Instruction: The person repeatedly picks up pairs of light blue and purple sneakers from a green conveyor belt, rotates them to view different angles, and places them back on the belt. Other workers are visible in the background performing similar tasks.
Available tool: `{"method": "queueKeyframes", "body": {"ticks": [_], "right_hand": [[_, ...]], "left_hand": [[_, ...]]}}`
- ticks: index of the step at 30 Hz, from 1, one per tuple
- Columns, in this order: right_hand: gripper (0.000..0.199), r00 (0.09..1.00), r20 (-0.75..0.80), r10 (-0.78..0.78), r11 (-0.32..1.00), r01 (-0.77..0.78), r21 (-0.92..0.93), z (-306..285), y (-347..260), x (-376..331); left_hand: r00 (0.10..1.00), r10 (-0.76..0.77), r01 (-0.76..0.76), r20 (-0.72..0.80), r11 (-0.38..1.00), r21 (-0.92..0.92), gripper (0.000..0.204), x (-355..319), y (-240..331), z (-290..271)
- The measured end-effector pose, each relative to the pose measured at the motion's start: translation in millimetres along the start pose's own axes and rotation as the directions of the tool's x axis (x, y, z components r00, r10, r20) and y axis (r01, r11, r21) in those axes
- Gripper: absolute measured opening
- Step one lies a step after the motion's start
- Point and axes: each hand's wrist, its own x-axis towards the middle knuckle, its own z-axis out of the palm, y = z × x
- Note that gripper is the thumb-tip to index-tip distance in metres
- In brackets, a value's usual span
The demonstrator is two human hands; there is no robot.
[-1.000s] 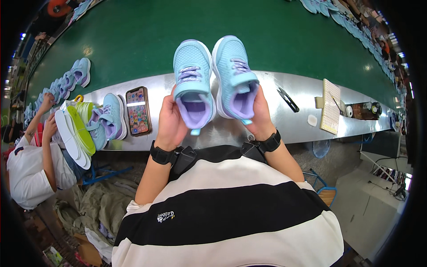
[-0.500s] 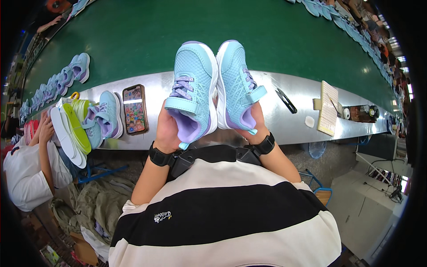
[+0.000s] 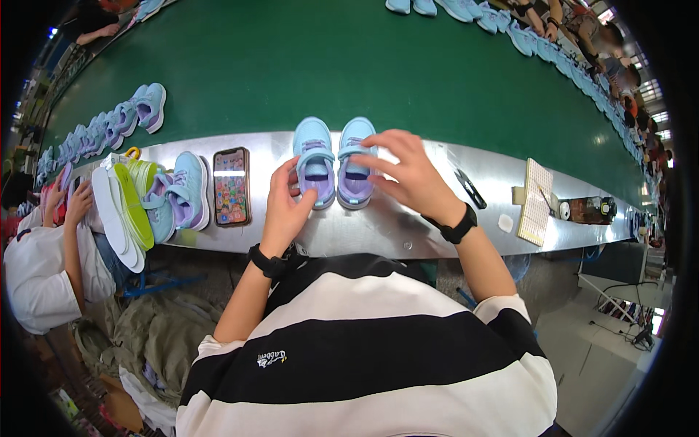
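Observation:
Two light blue children's sneakers with lilac linings stand side by side on the metal table edge, toes pointing away from me. At the left sneaker (image 3: 314,142), my left hand (image 3: 282,207) is closed, its fingers along the outer side and its thumb at the collar near the heel. My right hand (image 3: 411,175) reaches over the right sneaker (image 3: 357,191) with its fingers apart, the fingertips at the strap and collar. It holds nothing I can see. Part of that sneaker's outer side is hidden behind the fingers.
Left of the pair lie a phone (image 3: 231,188), another blue sneaker pair (image 3: 189,191) and white and lime insoles (image 3: 132,207). To the right are a black cutter (image 3: 470,189), a notepad (image 3: 535,202) and a dark bottle (image 3: 588,210). Sneaker rows line the green belt (image 3: 291,65); co-workers sit nearby.
The sneakers, held up soles together in both hands, now stand upright on the table. My right hand has let go and shifted right; my left stays at the left one.

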Motion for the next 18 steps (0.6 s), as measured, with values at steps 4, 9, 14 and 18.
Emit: {"method": "queueKeyframes", "body": {"ticks": [4,9,14,18], "right_hand": [[0.022,0.915,0.241,-0.324,0.911,0.370,-0.181,15.1,-2.4,33.5],[0.008,0.890,0.310,-0.335,0.859,0.424,-0.286,4.2,-4.1,46.8],[0.025,0.998,0.042,-0.052,0.988,0.058,-0.142,-20.6,-15.1,39.8],[0.021,0.946,-0.160,0.281,0.960,-0.274,0.062,-7.9,-6.4,42.6]], "left_hand": [[0.991,0.064,-0.070,0.116,0.997,0.043,0.063,4.4,10.4,2.8],[0.990,0.140,-0.140,0.016,0.989,-0.048,0.057,-8.2,12.6,-1.8],[0.998,-0.009,0.011,-0.063,1.000,0.029,0.028,-26.8,-6.0,-26.7],[0.969,0.247,-0.234,-0.008,0.928,0.290,0.016,-27.5,-14.7,-26.2]]}}
